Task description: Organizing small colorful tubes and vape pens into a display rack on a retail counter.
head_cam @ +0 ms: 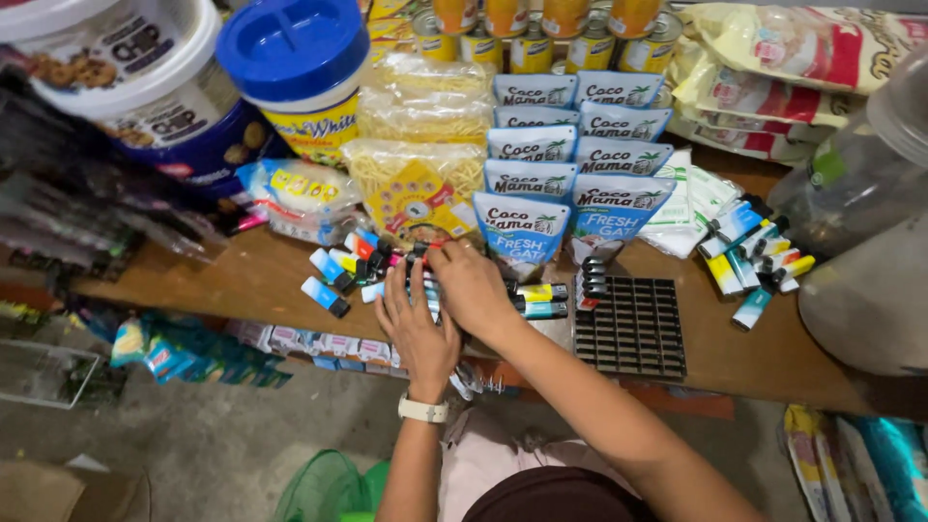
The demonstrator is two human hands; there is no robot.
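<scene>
Your left hand [418, 329] lies flat on the wooden desk [242, 280], fingers spread loosely over a cluster of small coloured lighters [338, 266]; a pale watch [423, 410] sits on that wrist. Your right hand [472, 285] is just beside it, curled over more lighters, fingertips pinching one near the front of the pile, though the grip itself is partly hidden. Two lighters [541, 300] poke out from under that hand toward a black slotted tray [633, 329], which is close on the right. Another heap of lighters [754, 256] lies well apart, past the tray. Blue-and-white pouches [570, 145] stand behind both hands.
</scene>
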